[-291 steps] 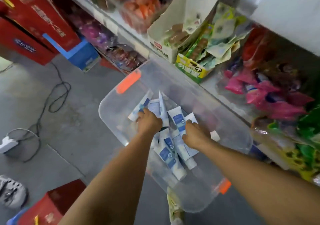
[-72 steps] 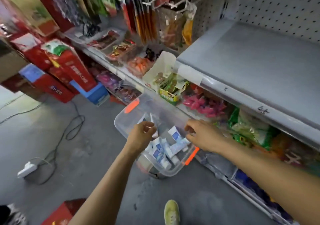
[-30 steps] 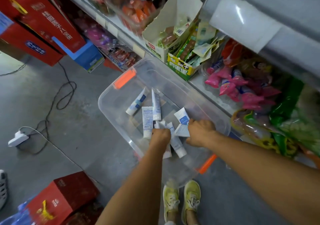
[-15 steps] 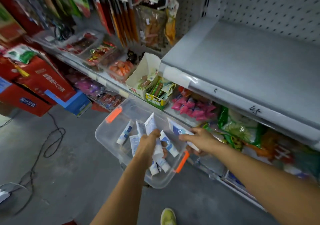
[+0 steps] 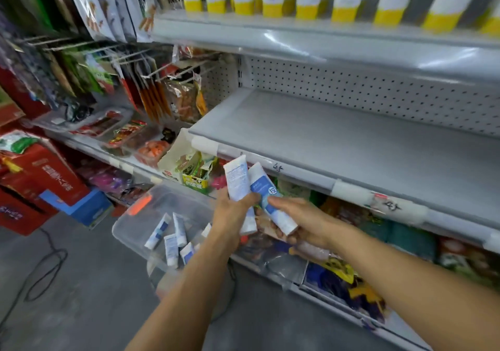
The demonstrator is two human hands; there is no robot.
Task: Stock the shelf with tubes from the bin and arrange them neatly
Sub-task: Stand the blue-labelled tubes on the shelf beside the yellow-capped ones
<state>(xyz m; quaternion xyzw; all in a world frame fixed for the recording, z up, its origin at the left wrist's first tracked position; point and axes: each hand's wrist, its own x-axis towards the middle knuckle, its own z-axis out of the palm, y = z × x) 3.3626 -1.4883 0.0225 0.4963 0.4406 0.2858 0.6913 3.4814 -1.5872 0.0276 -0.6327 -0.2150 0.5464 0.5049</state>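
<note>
The left hand (image 5: 232,212) grips one tube (image 5: 236,181), crimped end up, printed back facing out. The right hand (image 5: 300,221) clasps a second tube (image 5: 266,196) touching it, just below the shelf (image 5: 351,145). More tubes (image 5: 171,250) lie loose in the bin (image 5: 127,229). This looks like the carry to the shelf; next, lift both over the lip and stand them in line. The second tube shows a blue label, too small to read. The edge strip (image 5: 305,176) has handwritten "4"-like marks.

At frame centre my left hand (image 5: 233,215) holds one tube (image 5: 237,181) beside the other tube (image 5: 267,196) in my right hand (image 5: 304,223), before the shelf (image 5: 351,145); the bin (image 5: 135,223), loose tubes (image 5: 171,250) inside, sits lower left.
</note>
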